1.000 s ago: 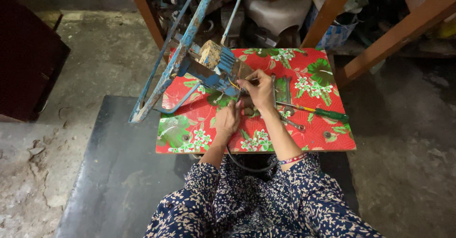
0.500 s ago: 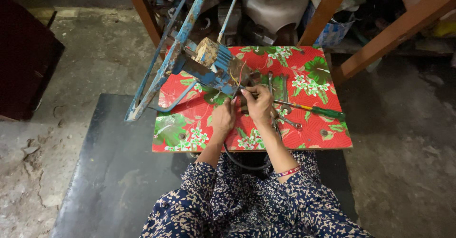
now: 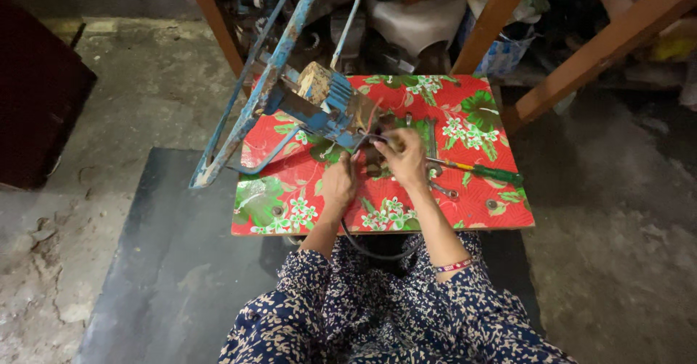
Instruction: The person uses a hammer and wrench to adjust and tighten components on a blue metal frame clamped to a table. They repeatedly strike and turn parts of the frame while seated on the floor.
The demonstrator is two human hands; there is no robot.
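Blue motor [image 3: 327, 106] with a rusty blue frame [image 3: 247, 110], lying tilted on the low table [image 3: 501, 222] with the red flowery cover, just above and left of both hands. Right hand [image 3: 406, 161] curled shut, pinching thin wires [image 3: 374, 117] at the near end of the motor, fingers pressed together. Left hand [image 3: 338, 184] just below the motor, fingers bent down on a small dark part; cannot tell if clamped tight or only resting. Both hands close together, nearly touching. Black cable [image 3: 370, 251] hanging in a loop under the table edge, between the two arms. Screwdriver with a green handle [image 3: 479, 169] flat on the cover, just right of the right hand. Pink band [image 3: 454, 266] around the right wrist. Dark mat [image 3: 174, 262] under the table, grey concrete floor [image 3: 109, 103] all around. Brown wooden legs [image 3: 581, 59] and piled clutter behind the table.
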